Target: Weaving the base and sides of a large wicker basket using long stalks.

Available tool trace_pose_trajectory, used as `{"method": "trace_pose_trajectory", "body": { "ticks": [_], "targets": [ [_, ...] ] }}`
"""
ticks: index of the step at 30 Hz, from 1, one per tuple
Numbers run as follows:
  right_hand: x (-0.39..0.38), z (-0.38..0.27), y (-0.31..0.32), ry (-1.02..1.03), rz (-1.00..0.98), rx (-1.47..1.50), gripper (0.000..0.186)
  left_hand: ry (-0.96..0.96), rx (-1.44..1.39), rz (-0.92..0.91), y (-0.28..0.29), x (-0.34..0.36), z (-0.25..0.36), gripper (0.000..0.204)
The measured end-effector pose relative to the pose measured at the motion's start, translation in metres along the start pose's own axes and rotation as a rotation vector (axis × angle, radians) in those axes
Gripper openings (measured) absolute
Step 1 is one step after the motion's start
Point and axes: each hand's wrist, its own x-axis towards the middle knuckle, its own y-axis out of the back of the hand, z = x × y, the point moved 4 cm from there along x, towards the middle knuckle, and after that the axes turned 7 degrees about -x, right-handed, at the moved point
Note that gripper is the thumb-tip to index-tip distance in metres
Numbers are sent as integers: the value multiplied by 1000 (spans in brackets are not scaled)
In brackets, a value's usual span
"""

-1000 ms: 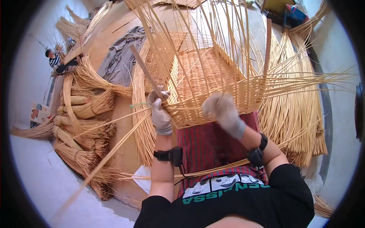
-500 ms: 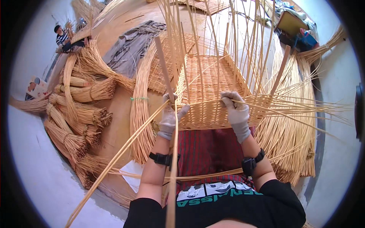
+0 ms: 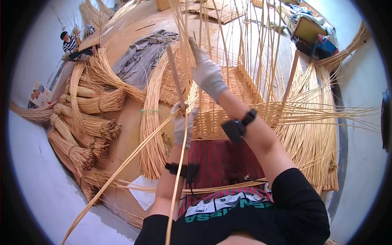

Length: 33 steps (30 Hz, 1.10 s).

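A rectangular wicker basket (image 3: 220,124) lies before me, woven at the bottom and low sides, with tall upright stakes (image 3: 245,45) rising from it. At its near left corner, beside a wooden corner post (image 3: 175,75), my left hand (image 3: 182,127) in a pale glove is closed around wicker strands (image 3: 139,146); their long ends run down toward me. My right hand (image 3: 207,72), also gloved, is raised over the basket's left side. Its fingers stretch upward against the left stakes, with nothing clearly gripped. A second wooden post (image 3: 290,75) stands at the right corner.
Tied wicker bundles (image 3: 98,102) are piled at left; a loose bundle (image 3: 151,134) lies nearer. More strands (image 3: 306,143) spread at right. Grey cloth (image 3: 143,57) and a woven panel (image 3: 171,81) lie beyond. Another person (image 3: 69,43) sits far left. Strand ends jut out right.
My right hand has left the near rim and moved up and left to the left stakes. My left hand stays at the corner with the strands.
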Motion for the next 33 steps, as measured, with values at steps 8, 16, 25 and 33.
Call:
{"method": "trace_pose_trajectory", "body": {
  "ticks": [8, 16, 25, 33],
  "targets": [
    [-199, 167, 0, -475, 82, 1341, 31, 81, -272, 178, 14, -23, -6, 50],
    [-181, 139, 4, -291, 278, 1048, 31, -53, 630, -384, -54, -19, 31, 31],
    [-79, 71, 43, 29, 200, 404, 60, 111, 766, -312, -63, -9, 18, 40],
    [-221, 225, 40, -485, 428, 1242, 16, -289, 653, -246, -129, -56, 70, 36]
  ]
}}
